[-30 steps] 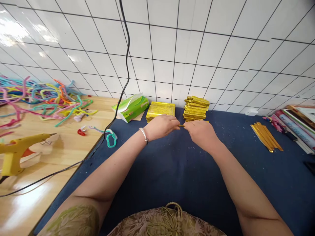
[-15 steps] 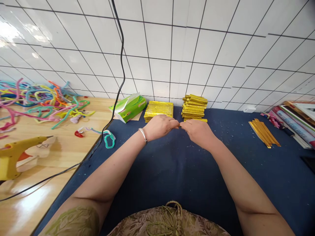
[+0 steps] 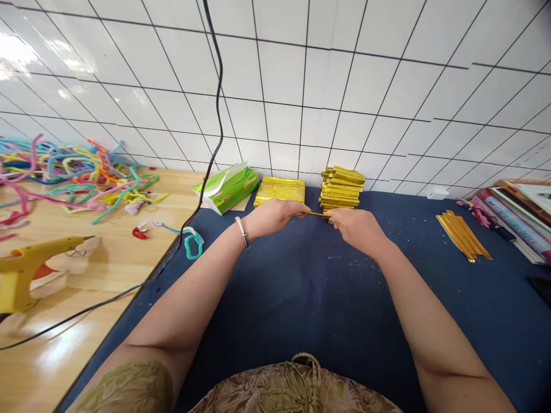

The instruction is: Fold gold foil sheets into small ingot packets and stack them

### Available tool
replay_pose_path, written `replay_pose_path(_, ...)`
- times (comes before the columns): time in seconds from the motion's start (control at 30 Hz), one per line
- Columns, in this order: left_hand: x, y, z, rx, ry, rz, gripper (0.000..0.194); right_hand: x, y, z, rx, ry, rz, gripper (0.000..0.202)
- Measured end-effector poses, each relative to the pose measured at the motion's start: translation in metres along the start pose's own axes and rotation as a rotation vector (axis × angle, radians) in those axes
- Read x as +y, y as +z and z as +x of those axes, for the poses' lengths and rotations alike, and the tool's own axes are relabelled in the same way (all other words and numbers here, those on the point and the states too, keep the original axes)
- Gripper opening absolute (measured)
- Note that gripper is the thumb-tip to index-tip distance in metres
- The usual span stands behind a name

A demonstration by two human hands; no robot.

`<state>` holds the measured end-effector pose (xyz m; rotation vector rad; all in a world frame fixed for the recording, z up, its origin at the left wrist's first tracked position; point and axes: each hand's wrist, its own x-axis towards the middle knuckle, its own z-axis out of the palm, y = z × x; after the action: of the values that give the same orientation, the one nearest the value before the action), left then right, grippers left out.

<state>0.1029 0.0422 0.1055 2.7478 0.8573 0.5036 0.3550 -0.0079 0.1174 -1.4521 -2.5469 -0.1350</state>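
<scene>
A thin gold foil strip point(image 3: 316, 214) stretches between my two hands, a little above the dark blue table surface. Its left end is pinched in the closed fingers of my left hand point(image 3: 275, 218), which wears a silver bracelet. My right hand point(image 3: 357, 228) is closed on the other end, its fingertips partly hidden. Behind my left hand lies a flat gold block of foil strips point(image 3: 280, 188), its front partly covered by the hand. Just behind my right hand rises an uneven stack of folded gold strips point(image 3: 341, 186).
A green tissue pack point(image 3: 230, 188) lies left of the gold block. Flat gold strips point(image 3: 462, 234) and stacked books point(image 3: 512, 221) are at right. On the wooden table at left are tangled fuzzy stems point(image 3: 73, 172) and a yellow glue gun point(image 3: 37, 264). A black cable point(image 3: 220, 115) hangs across.
My hands have drawn apart, the left one leftward and the right one rightward. More of the gold strip now shows between them. The view has shifted slightly.
</scene>
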Motion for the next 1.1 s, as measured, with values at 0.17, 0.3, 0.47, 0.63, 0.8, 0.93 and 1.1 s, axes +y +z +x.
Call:
replay_pose_path(0.17,0.000,-0.001,0.000,0.082,-0.060,0.001,0.034,-0.002,0.000,0.000,0.012,0.072,-0.081,0.027)
replay_pose_path(0.3,-0.001,0.001,-0.001,0.149,-0.120,0.066,0.029,-0.002,0.000,0.000,0.030,0.088,-0.119,0.032)
replay_pose_path(0.47,-0.005,0.003,-0.002,0.127,-0.158,0.157,0.032,0.001,0.004,0.001,-0.013,0.014,-0.053,0.036)
replay_pose_path(0.63,-0.012,0.003,-0.003,0.121,-0.171,0.239,0.033,-0.004,0.007,0.002,-0.017,0.005,-0.064,0.033)
replay_pose_path(0.8,-0.024,0.016,-0.004,0.056,-0.168,0.190,0.031,-0.005,0.021,0.005,-0.029,0.049,-0.074,0.031)
replay_pose_path(0.93,-0.034,0.035,-0.013,-0.022,-0.163,0.010,0.027,-0.004,0.045,0.009,-0.127,0.082,-0.064,0.028)
replay_pose_path(1.1,-0.046,0.048,-0.045,-0.019,-0.255,0.140,0.024,-0.010,0.077,0.010,-0.157,0.093,-0.084,0.027)
